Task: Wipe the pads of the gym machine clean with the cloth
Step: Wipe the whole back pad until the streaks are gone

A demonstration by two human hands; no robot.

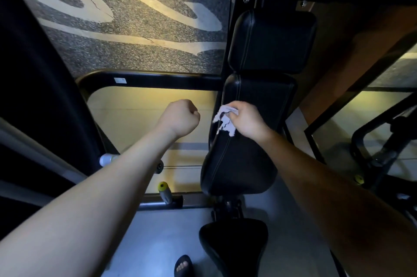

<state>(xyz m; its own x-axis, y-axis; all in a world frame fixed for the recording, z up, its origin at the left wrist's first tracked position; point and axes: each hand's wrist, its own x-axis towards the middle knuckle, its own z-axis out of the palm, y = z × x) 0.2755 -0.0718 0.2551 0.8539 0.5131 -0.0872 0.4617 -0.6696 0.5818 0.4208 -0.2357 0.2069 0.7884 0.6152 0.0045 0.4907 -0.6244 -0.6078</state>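
Cloth: the cloth [224, 120] is pale and crumpled, bunched under the right hand [247, 118] and pressed to the left edge of the long back pad [243, 159], close to its stitched seam.
Right fingers: the fingers [235, 107] are curled down round the cloth and pinch it against the pad.
Left hand: the left hand [180, 116] is balled into a fist with nothing in it, in the air just left of the pad and apart from it.
Pad axis: the long back pad runs lengthwise away from the person, with the upper pad [273, 39] butted against its far end and the seat pad [234, 240] below its near end, well apart.
Relation that matters: since the cloth sits on the left edge, about a third of the way down from the pad's far end, most of the pad's width lies to the right of the fingers (and most of its length lies toward the person).
Nearer hand: the right, already on the pad; the left has no part in the wipe.
Likely next move: strokes along the long axis, working rightward, then the upper pad and the seat pad.
Risk: the loose ragged corner of the cloth could slip off the rounded edge.
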